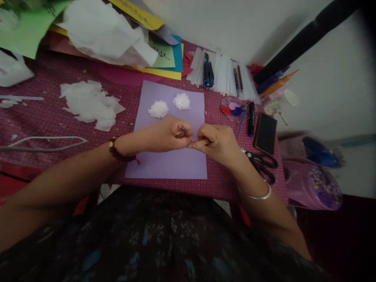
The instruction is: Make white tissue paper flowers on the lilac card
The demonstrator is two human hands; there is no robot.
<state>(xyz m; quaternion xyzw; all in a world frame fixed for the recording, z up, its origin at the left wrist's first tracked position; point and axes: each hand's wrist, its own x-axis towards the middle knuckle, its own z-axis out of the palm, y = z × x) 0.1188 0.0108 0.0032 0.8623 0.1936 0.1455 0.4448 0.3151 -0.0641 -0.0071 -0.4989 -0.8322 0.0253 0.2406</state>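
Left hand (169, 135) and right hand (217, 143) meet over one purple sheet (167, 164)
Head view: both curled closed, fingertips touching; two white puffs (158, 109) lie on it beyond them; one pair of scissors (261, 162) by the right wrist

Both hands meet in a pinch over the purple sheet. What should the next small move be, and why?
Probably set it down beside the two white puffs. The left hand and right hand are both closed, fingertips touching, on a small piece too hidden to identify; the purple sheet has bare space by the puffs.
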